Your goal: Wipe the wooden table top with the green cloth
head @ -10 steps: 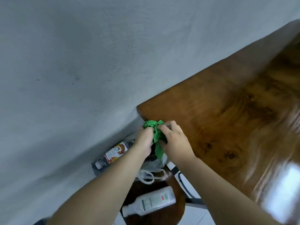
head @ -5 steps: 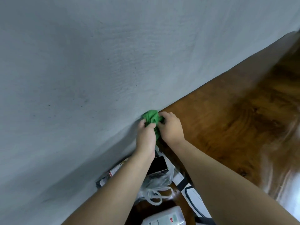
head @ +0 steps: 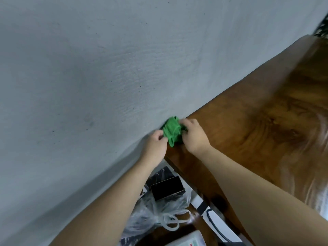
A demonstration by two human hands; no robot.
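A bunched green cloth (head: 173,130) lies at the near-left corner of the glossy wooden table top (head: 262,132), right against the grey wall. My left hand (head: 156,145) pinches the cloth's left edge from just off the table's side. My right hand (head: 194,135) grips the cloth's right side, resting on the wood. Part of the cloth is hidden under my right fingers.
The grey wall (head: 106,77) runs along the table's far edge. Below the table's left end sit a clear plastic bag (head: 159,213), a dark flat box (head: 166,188) and a white bottle (head: 188,241) on a lower wooden surface.
The view has shifted closer to the wall. Both hands moved up with the cloth to the table corner, and the cloth is now spread a little wider between them.
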